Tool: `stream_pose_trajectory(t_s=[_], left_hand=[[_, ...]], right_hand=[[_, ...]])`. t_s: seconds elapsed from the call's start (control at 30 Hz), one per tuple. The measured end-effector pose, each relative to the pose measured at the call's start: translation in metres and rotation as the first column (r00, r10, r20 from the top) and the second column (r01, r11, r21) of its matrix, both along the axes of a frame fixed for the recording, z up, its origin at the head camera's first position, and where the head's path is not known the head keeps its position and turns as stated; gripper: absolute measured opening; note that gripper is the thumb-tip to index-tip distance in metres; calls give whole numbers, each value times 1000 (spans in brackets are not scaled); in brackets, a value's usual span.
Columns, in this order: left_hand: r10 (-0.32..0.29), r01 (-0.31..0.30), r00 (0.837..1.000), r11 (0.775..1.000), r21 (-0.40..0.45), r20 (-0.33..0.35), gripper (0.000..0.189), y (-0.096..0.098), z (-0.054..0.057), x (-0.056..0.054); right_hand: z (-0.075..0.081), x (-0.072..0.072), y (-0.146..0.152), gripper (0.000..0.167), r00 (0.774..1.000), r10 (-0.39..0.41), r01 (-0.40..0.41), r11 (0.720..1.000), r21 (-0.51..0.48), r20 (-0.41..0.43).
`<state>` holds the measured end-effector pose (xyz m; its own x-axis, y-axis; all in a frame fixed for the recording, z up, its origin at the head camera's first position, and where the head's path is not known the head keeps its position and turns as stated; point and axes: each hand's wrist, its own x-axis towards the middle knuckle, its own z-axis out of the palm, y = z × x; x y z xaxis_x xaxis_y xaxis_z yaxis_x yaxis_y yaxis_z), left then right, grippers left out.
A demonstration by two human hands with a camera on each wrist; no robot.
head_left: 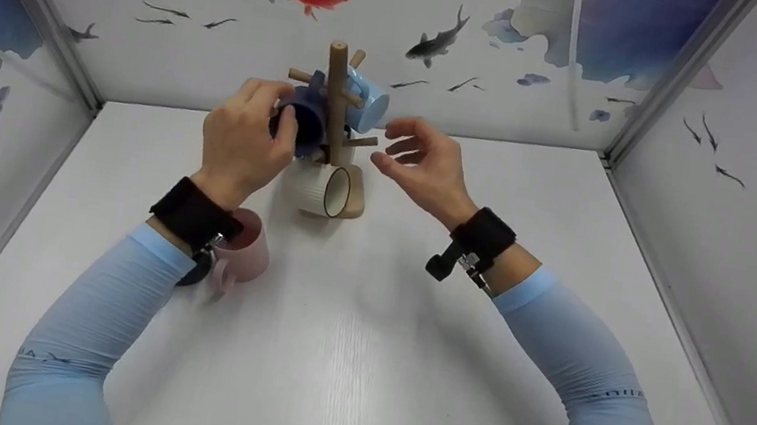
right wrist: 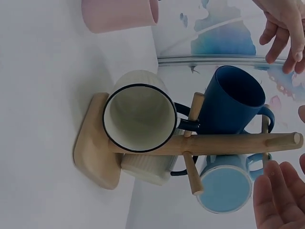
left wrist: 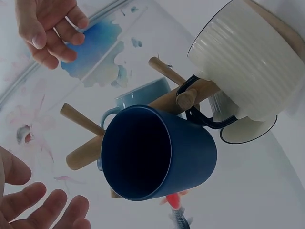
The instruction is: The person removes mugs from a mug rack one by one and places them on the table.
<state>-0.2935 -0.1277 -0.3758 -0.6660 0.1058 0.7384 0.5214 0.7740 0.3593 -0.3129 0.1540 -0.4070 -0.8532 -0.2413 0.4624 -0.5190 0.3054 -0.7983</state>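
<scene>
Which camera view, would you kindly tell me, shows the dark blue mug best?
The left wrist view: there the dark blue mug is large and uncovered, its mouth in view. The right wrist view shows it smaller, with its handle; in the head view, the left hand partly covers it.

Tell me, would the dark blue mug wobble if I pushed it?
The dark blue mug might swing a little, since its handle seems hooked over a peg on the wooden rack. It looks firm and evenly round, so it'd probably feel stiff, not squishy. Its smooth outside could be slippery.
</scene>
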Motion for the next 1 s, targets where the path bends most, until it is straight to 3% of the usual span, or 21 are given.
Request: stream_pose_trajectory(t_s=[0.27,0.43,0.63,0.8,1.0], left_hand=[[-55,45,989,996,78,137,40,14,21,-35],[-45,22,966,995,94,255,43,14,29,-56],[-20,-15,928,996,91,372,46,5,22,-64],[-30,-22,920,991,129,391,46,4,18,-69],[-23,-36,908,991,132,419,43,10,26,-77]], right_hand=[[26,-16,-9,44,996,-42,45,998,39,-75],[35,-24,-22,47,993,-81,91,990,110,-87],[31,-27,-40,53,996,-60,72,970,234,-59],[30,-28,-45,49,997,-46,60,961,270,-58],[38,-33,-42,40,993,-88,105,955,277,-73]])
